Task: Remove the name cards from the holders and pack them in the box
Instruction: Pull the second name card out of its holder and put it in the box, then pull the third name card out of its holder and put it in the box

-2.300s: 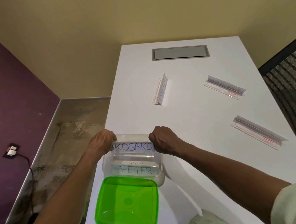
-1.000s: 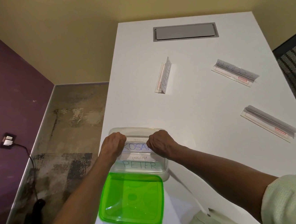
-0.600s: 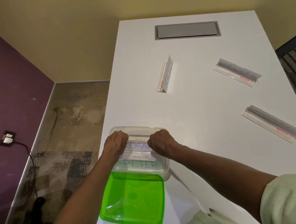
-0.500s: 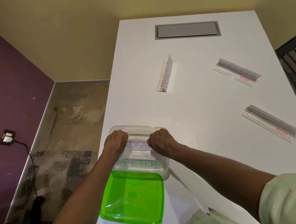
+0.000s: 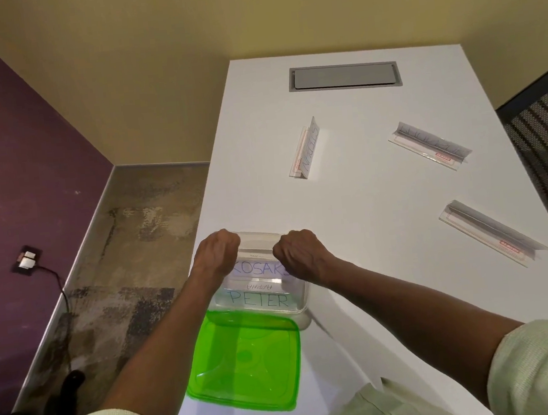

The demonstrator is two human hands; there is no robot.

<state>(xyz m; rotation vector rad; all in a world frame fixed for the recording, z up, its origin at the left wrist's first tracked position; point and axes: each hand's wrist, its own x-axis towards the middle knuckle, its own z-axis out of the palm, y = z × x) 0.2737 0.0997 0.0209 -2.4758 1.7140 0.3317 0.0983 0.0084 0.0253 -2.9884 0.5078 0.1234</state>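
- Three name card holders remain on the white table (image 5: 385, 230): one upper centre (image 5: 305, 149), one upper right (image 5: 431, 147), one at right (image 5: 492, 233). We judge them still loaded, though only the first card reads, roughly "STERN".
- At lower centre of the frame, our left hand (image 5: 218, 254) and right hand (image 5: 299, 253) are curled closed on the ends of a card (image 5: 260, 269) marked "KOSAKS", lowered into the clear box (image 5: 303, 296).
- Inside we read "PETER" (image 5: 260, 300) and an upside-down word, perhaps "ALPHA".
- We judge roughly half packed; the green lid (image 5: 244, 360) lies off, just below the box.
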